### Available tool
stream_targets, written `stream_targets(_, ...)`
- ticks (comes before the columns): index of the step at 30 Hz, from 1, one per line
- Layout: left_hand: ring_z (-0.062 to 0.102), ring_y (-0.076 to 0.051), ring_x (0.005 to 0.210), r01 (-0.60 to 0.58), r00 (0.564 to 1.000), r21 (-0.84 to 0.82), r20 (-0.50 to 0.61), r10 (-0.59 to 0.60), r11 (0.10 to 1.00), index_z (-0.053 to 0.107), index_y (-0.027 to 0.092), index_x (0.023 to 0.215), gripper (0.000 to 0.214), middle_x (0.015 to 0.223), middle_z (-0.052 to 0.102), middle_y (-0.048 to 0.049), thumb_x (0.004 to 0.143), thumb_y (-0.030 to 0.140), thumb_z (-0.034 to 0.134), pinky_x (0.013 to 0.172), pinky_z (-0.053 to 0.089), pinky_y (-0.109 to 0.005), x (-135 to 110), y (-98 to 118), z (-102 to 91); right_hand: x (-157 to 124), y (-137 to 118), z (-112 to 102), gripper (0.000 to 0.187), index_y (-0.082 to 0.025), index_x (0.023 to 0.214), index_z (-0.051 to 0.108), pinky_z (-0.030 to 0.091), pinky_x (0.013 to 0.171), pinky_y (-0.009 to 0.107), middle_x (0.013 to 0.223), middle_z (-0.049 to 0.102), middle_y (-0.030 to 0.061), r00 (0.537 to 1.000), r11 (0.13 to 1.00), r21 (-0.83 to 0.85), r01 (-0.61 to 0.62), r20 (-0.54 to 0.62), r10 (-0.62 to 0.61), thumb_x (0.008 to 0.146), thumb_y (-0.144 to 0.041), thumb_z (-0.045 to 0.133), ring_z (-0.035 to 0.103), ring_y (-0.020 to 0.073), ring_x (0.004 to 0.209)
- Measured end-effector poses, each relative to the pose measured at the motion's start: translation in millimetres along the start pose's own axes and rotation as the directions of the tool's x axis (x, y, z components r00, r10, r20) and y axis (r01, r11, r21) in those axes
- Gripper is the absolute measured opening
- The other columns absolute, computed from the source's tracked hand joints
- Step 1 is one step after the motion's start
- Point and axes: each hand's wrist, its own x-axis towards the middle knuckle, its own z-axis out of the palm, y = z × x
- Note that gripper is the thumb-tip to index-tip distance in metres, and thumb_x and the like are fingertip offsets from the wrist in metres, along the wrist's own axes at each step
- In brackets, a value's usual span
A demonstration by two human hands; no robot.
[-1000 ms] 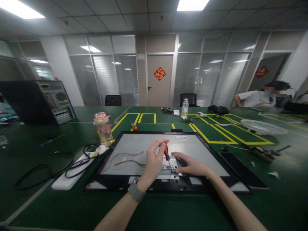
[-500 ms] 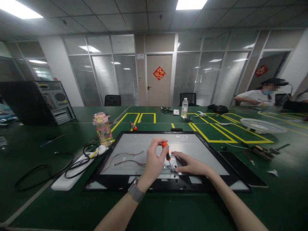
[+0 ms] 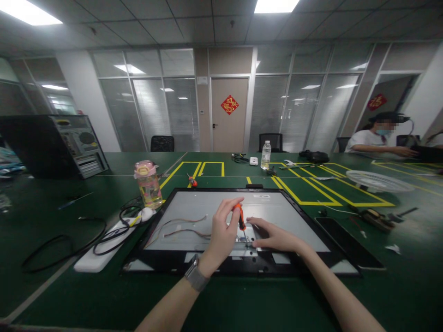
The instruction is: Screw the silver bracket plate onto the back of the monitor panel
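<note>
My left hand (image 3: 224, 226) grips the handle of an orange and black screwdriver (image 3: 241, 218). The tool stands nearly upright, its tip down at a small metal part (image 3: 241, 239) on the back of a flat display panel (image 3: 294, 221). Just right of the tip, my right hand (image 3: 277, 236) rests low over the panel, thumb and fingers apart around the part's right side. Whether it presses on that part is hard to make out. Thin wires (image 3: 187, 232) run across the panel left of my left hand.
Left of the panel are a white power strip (image 3: 100, 253) with black cables and a pink-lidged bottle (image 3: 147, 184). A phone-like black slab (image 3: 349, 242) lies on the right. Behind are a water bottle (image 3: 266, 156) and a computer case (image 3: 51, 145). A masked person (image 3: 372, 140) sits far right.
The screwdriver handle has turned and tilted slightly in my left hand. My right hand keeps its place. The person at far right has shifted, one arm now reaching forward to the right.
</note>
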Motion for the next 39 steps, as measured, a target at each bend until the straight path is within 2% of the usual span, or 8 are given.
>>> stream_targets(4, 0.056, -0.016, 0.083, -0.015, 0.999, 0.046, -0.036, 0.017, 0.999, 0.068, 0.023, 0.102, 0.019, 0.087, 0.055, -0.0016, 0.087, 0.021, 0.057, 0.08, 0.043, -0.029, 1.0, -1.8, 0.6, 0.2, 0.6, -0.1, 0.079, -0.017, 0.139, 0.043, 0.027, 0.115, 0.043, 0.148, 0.04, 0.013, 1.0, 1.0, -0.007, 0.0, 0.001, 0.0, 0.073, -0.053, 0.07, 0.036, 0.0301, 0.136)
stream_targets(10, 0.057, -0.019, 0.093, 0.004, 1.0, -0.014, -0.004, -0.004, 1.0, 0.065, 0.021, 0.112, 0.028, 0.098, 0.06, -0.0058, 0.095, 0.022, 0.043, 0.083, 0.045, -0.033, -0.2, 0.3, -1.2, -1.0, -0.5, -0.4, 0.079, -0.02, 0.139, 0.042, 0.025, 0.116, 0.044, 0.149, 0.039, 0.011, 1.0, 1.0, 0.002, -0.006, 0.002, 0.006, 0.074, -0.054, 0.069, 0.035, 0.0294, 0.137)
stream_targets(20, 0.057, -0.016, 0.082, 0.014, 0.999, 0.028, -0.044, -0.013, 1.0, 0.067, 0.022, 0.103, 0.02, 0.089, 0.055, -0.0028, 0.09, 0.022, 0.052, 0.077, 0.046, -0.029, 0.8, 1.0, 0.2, -0.2, 1.1, -0.3, 0.077, -0.02, 0.138, 0.044, 0.027, 0.115, 0.044, 0.147, 0.042, 0.0106, 1.0, 1.0, 0.002, 0.004, -0.002, -0.004, 0.073, -0.053, 0.07, 0.038, 0.0297, 0.135)
stream_targets(28, 0.058, -0.018, 0.09, 0.008, 0.999, -0.003, -0.044, -0.008, 1.0, 0.066, 0.021, 0.103, 0.024, 0.096, 0.06, -0.0054, 0.094, 0.023, 0.044, 0.08, 0.045, -0.031, -0.3, 0.6, -0.8, -0.9, -1.0, 0.1, 0.078, -0.016, 0.138, 0.043, 0.026, 0.115, 0.041, 0.148, 0.04, 0.0131, 1.0, 1.0, -0.011, -0.006, 0.001, 0.006, 0.074, -0.052, 0.069, 0.036, 0.0291, 0.136)
stream_targets(39, 0.058, -0.018, 0.088, 0.022, 0.999, -0.008, -0.032, -0.022, 1.0, 0.066, 0.02, 0.106, 0.026, 0.095, 0.061, -0.0055, 0.094, 0.023, 0.043, 0.078, 0.044, -0.03, 0.1, -0.3, -1.2, -0.6, -2.4, -0.3, 0.079, -0.019, 0.138, 0.044, 0.025, 0.116, 0.043, 0.149, 0.039, 0.0113, 1.0, 1.0, 0.004, -0.01, 0.005, 0.01, 0.073, -0.055, 0.069, 0.035, 0.0301, 0.137)
